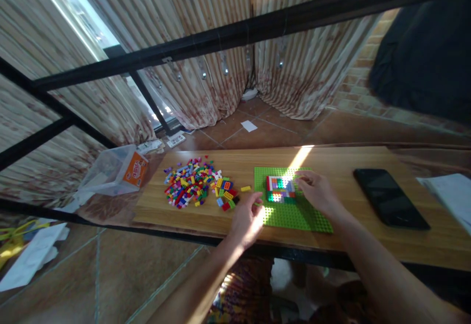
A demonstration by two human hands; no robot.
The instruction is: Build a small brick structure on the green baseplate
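Observation:
A green studded baseplate (pixel 298 222) lies on the wooden table. On it sits a low block of toy bricks (pixel 281 189) in white, red, orange, purple and teal, partly in bright sunlight. My right hand (pixel 317 192) is at the block's far right corner, its fingertips pinched together; what they hold, if anything, is too small to make out. Beside the plate's left edge, my left hand (pixel 247 220) is loosely curled, with thumb and fingers apart and nothing visible between them. A single yellow brick (pixel 245 188) lies just beyond it.
Left on the table (pixel 331 160) are a heap of small mixed bricks (pixel 189 182) and a group of larger bricks (pixel 226 194). A black phone (pixel 390 198) lies at the right, near some white paper (pixel 451 196). A clear plastic bin (pixel 110 169) stands beyond the table's left end.

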